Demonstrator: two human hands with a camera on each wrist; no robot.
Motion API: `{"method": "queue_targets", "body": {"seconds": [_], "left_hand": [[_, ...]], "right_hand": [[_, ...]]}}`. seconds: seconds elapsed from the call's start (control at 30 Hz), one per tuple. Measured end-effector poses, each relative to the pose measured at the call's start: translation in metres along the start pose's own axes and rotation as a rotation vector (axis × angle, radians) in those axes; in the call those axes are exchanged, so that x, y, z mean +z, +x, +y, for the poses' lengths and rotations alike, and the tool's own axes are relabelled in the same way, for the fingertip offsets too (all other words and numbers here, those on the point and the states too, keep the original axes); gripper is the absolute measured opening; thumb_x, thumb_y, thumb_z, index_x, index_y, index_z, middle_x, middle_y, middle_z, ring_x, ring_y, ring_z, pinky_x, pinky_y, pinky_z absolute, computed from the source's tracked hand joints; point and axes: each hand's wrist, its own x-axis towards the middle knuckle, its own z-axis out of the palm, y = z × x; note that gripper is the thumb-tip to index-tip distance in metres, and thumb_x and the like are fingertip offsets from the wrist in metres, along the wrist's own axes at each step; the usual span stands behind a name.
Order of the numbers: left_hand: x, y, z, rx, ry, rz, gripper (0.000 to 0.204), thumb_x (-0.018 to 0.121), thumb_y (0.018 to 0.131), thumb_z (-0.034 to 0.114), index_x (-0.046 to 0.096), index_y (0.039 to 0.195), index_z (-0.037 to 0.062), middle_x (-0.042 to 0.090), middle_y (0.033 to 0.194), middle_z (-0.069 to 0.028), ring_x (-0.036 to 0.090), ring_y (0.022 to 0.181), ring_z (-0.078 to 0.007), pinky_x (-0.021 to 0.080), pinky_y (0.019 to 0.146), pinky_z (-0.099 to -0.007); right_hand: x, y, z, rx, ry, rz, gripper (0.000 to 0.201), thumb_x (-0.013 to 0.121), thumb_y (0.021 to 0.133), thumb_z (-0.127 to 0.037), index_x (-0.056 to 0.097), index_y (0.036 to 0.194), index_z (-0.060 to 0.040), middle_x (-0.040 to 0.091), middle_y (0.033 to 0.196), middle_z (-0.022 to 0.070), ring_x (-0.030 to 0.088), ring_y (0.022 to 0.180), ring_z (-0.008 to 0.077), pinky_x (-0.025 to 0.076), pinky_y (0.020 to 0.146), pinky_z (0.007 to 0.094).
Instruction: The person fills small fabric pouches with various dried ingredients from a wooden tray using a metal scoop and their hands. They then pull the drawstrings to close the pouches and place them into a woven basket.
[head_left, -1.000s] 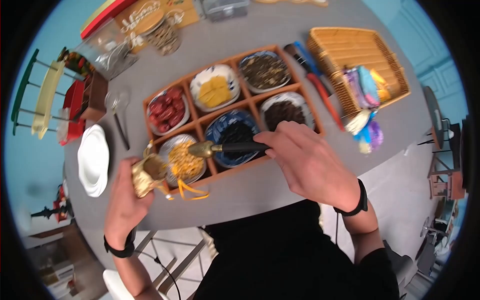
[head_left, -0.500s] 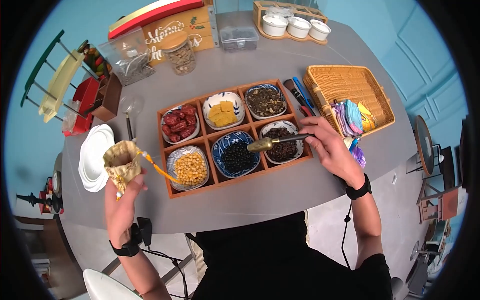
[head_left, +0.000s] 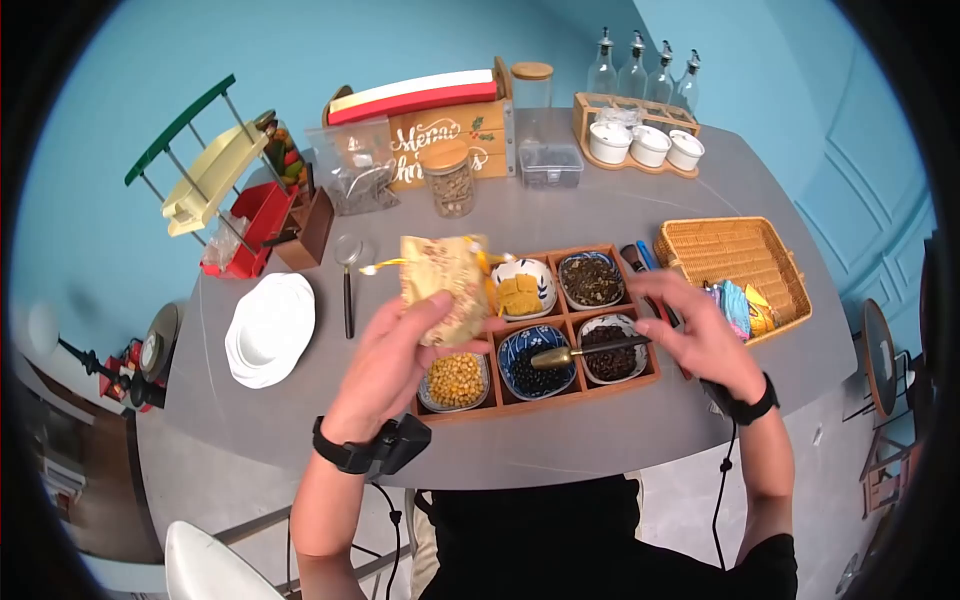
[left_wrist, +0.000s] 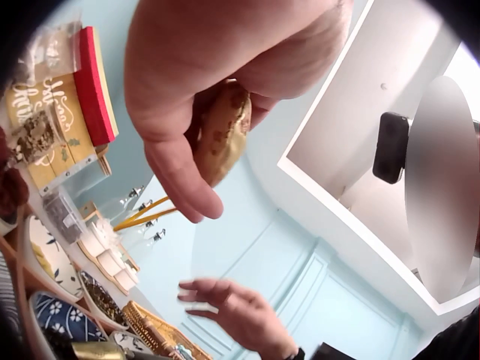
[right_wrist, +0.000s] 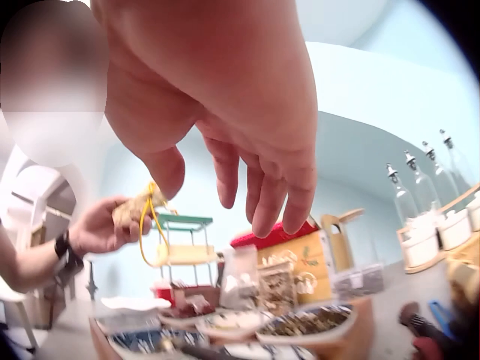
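My left hand [head_left: 385,365] grips a cream-gold cloth pouch [head_left: 445,285] with yellow drawstrings, held over the left part of the wooden divided tray [head_left: 530,408]; the pouch [left_wrist: 225,135] also shows between thumb and fingers in the left wrist view. A small brass scoop [head_left: 556,357] with a black handle lies across the bowls of black beans [head_left: 525,378] and dark dried pieces [head_left: 612,362]. My right hand [head_left: 700,335] is just right of the handle's end, its fingers [right_wrist: 270,202] parted and empty. Yellow kernels [head_left: 457,382] fill a bowl below the pouch.
Right of the tray stands a wicker basket [head_left: 735,235] with coloured pouches [head_left: 740,308]. White dishes [head_left: 268,330] and a clear-headed spoon [head_left: 348,290] are at the left. Behind are a lidded jar [head_left: 450,185], a plastic box [head_left: 550,168] and white pots [head_left: 650,146].
The left hand and pouch have moved from the left of the tray to over its left part. My right hand has parted from the scoop, which now lies on the bowls. The view has tilted up.
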Motion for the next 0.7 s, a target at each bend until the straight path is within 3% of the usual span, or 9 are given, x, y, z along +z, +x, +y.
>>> {"method": "queue_targets", "body": {"seconds": [0.1,0.17,0.23,0.37,0.43,0.5,0.57,0.63,0.7], "left_hand": [[0.023,0.011,-0.004,-0.067,0.084,-0.162,0.038,0.042,0.105,0.020,0.051,0.131,-0.0066,0.065,0.119,-0.0158,0.067,0.106,-0.0255,0.055,0.089,-0.0353],[0.034,0.018,-0.013,-0.080,0.137,-0.210,0.043,0.042,0.105,0.024,0.045,0.136,-0.0073,0.062,0.123,-0.0202,0.066,0.110,-0.0319,0.056,0.089,-0.0376],[0.045,0.021,-0.017,-0.116,0.163,-0.313,0.037,0.044,0.106,0.023,0.056,0.126,-0.0054,0.069,0.110,-0.0118,0.067,0.101,-0.0184,0.055,0.089,-0.0321],[0.056,0.016,-0.027,-0.178,0.446,-0.236,0.026,0.057,0.100,0.014,0.062,0.118,-0.0041,0.071,0.102,-0.0078,0.068,0.093,-0.0128,0.055,0.081,-0.0261],[0.056,0.019,-0.033,-0.178,0.438,-0.261,0.026,0.060,0.098,0.011,0.061,0.120,-0.0036,0.071,0.100,-0.0075,0.068,0.089,-0.0110,0.055,0.076,-0.0239],[0.056,0.012,-0.031,-0.178,0.474,-0.268,0.029,0.060,0.097,0.010,0.059,0.123,-0.0031,0.072,0.099,-0.0093,0.069,0.088,-0.0120,0.055,0.075,-0.0241],[0.041,-0.001,-0.027,-0.099,0.473,-0.191,0.031,0.060,0.096,0.006,0.056,0.126,-0.0020,0.072,0.098,-0.0119,0.069,0.087,-0.0135,0.056,0.072,-0.0247],[0.013,-0.010,-0.016,-0.093,0.485,-0.046,0.032,0.059,0.097,0.009,0.055,0.127,-0.0007,0.072,0.100,-0.0143,0.069,0.084,-0.0136,0.055,0.070,-0.0251],[-0.034,-0.015,-0.015,0.029,0.490,0.096,0.025,0.056,0.100,0.017,0.058,0.118,0.0002,0.072,0.088,-0.0111,0.067,0.069,-0.0133,0.053,0.059,-0.0237]], "right_hand": [[-0.012,0.024,-0.032,-0.047,0.270,-0.069,0.055,0.074,0.082,-0.011,0.055,0.133,-0.0018,0.058,0.131,0.0111,0.054,0.122,0.0205,0.042,0.103,0.0344],[-0.008,0.039,-0.041,-0.117,0.355,-0.154,0.058,0.076,0.083,-0.010,0.053,0.135,-0.0009,0.060,0.129,0.0112,0.056,0.119,0.0194,0.043,0.102,0.0327],[0.001,0.049,-0.052,-0.045,0.411,-0.200,0.043,0.073,0.087,-0.009,0.059,0.126,0.0004,0.067,0.115,0.0079,0.061,0.107,0.0137,0.047,0.092,0.0287],[0.003,0.047,-0.041,0.160,0.469,-0.218,0.025,0.070,0.090,-0.009,0.065,0.113,-0.0002,0.068,0.098,0.0020,0.060,0.091,0.0069,0.048,0.079,0.0244],[0.005,0.033,-0.035,-0.019,0.453,-0.086,0.012,0.069,0.092,-0.009,0.067,0.101,-0.0012,0.065,0.088,-0.0021,0.056,0.080,0.0033,0.045,0.068,0.0219],[-0.015,0.016,-0.039,0.016,0.319,-0.038,0.011,0.069,0.092,-0.010,0.067,0.099,-0.0024,0.064,0.086,-0.0036,0.054,0.077,0.0031,0.043,0.064,0.0211],[-0.043,0.004,-0.032,0.086,0.351,0.106,0.009,0.069,0.092,-0.010,0.067,0.097,-0.0022,0.063,0.085,-0.0038,0.054,0.076,0.0023,0.042,0.063,0.0197],[-0.075,-0.009,-0.002,-0.054,0.284,0.226,0.008,0.068,0.092,-0.010,0.067,0.097,-0.0031,0.062,0.082,-0.0043,0.049,0.063,-0.0003,0.036,0.052,0.0183],[-0.113,-0.026,0.003,0.199,0.177,0.205,0.011,0.067,0.094,-0.014,0.066,0.096,-0.0036,0.061,0.073,-0.0053,0.047,0.058,-0.0001,0.036,0.049,0.0187]]}}
